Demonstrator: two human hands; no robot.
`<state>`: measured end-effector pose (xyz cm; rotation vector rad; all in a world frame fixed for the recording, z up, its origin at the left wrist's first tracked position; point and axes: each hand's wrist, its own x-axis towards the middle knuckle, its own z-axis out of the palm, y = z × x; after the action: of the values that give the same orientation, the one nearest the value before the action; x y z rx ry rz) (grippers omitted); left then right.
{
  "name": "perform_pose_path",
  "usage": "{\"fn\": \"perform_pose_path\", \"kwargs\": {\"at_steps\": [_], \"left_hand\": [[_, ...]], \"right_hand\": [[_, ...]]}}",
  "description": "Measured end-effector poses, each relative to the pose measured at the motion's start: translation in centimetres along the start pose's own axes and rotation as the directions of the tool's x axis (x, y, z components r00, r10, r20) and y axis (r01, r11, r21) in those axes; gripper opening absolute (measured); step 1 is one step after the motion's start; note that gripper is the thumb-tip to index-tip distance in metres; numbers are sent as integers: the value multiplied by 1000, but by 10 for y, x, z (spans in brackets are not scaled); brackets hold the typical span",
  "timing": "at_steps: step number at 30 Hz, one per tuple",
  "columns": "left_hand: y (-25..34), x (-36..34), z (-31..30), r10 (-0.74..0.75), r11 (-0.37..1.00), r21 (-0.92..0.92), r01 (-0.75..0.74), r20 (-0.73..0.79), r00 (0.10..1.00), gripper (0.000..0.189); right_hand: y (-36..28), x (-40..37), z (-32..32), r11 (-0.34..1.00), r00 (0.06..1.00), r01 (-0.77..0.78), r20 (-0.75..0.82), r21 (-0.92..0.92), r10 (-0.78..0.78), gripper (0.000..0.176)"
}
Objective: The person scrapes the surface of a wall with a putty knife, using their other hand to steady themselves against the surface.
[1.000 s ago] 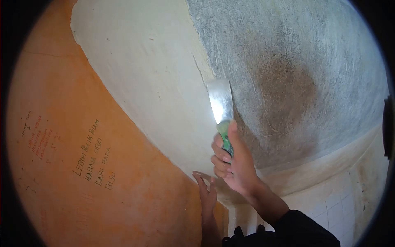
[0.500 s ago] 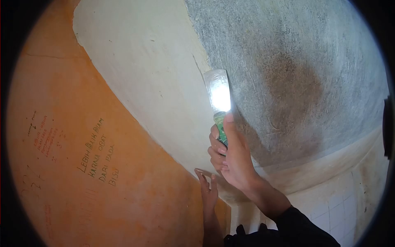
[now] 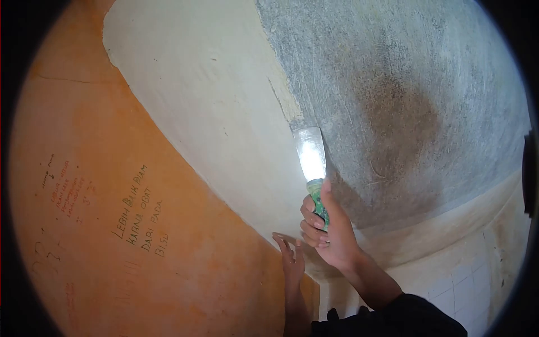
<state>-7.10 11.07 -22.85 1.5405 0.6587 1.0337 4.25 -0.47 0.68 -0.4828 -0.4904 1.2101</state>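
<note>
My right hand (image 3: 331, 230) is wrapped around the green, worn handle of a scraper (image 3: 310, 154). Its wide metal blade points upward and reflects a bright glare. The blade's edge lies against the wall where the cream coating (image 3: 208, 95) meets the rough grey surface (image 3: 348, 62). A small grey bared patch (image 3: 302, 122) shows just above the blade. Lower down, my left hand (image 3: 292, 264) rests with fingers apart near the border of the cream and orange areas; I see nothing held in it.
An orange wall (image 3: 185, 269) with handwritten lettering (image 3: 137, 210) fills the left side. A brownish stain (image 3: 401, 115) darkens the grey surface. At lower right are a pale ledge (image 3: 426, 241) and white tiles (image 3: 460, 286). A dark object (image 3: 529, 174) stands at the right edge.
My right hand and the scraper have moved down and slightly right. A bit of cream coating beside the blade is gone, baring grey. My left hand stays near the same spot on the wall.
</note>
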Motion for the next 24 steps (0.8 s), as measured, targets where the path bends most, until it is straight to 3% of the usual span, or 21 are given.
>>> {"fn": "perform_pose_path", "kwargs": {"at_steps": [1, 3, 4, 6, 10, 12, 16, 18, 21, 24], "left_hand": [[0, 1, 0, -7, 1000, 17, 7, 22, 1000, 88], [2, -1, 1, -29, 1000, 13, 29, 14, 999, 88], [3, 0, 2, -50, 999, -1, 50, 4, 999, 89], [-2, 2, 1, -37, 999, 12, 37, 14, 999, 89], [-5, 3, 1, 1, 1000, 15, -2, 41, 999, 90], [-7, 4, -1, -1, 1000, 11, 0, 40, 999, 89], [-8, 3, 0, -25, 999, 29, 24, 34, 999, 87], [2, 6, -3, -41, 996, 85, 36, 56, 998, 86], [13, -1, 0, -70, 989, 135, 63, 45, 997, 84], [5, -1, -1, -49, 992, 121, 47, 12, 999, 84]], "right_hand": [[0, 4, -6, 1000, 1000, 3, 4, 5, -3, 53], [-1, 13, -15, 982, 963, 30, 259, 188, -79, 54], [-1, 16, -17, 981, 963, 36, 257, 191, -86, 54], [-3, 21, -19, 909, 937, -64, 339, 412, -88, 53], [8, 27, -28, 848, 880, -172, 464, 502, -97, 53], [10, 29, -32, 828, 800, -285, 595, 483, -71, 54], [7, 34, -28, 851, 778, -270, 623, 450, -82, 55], [6, 29, -12, 894, 865, -147, 493, 423, -91, 56], [9, 20, -5, 917, 922, -93, 382, 387, -68, 56], [14, 24, -5, 919, 927, -90, 369, 383, -63, 57]]}}
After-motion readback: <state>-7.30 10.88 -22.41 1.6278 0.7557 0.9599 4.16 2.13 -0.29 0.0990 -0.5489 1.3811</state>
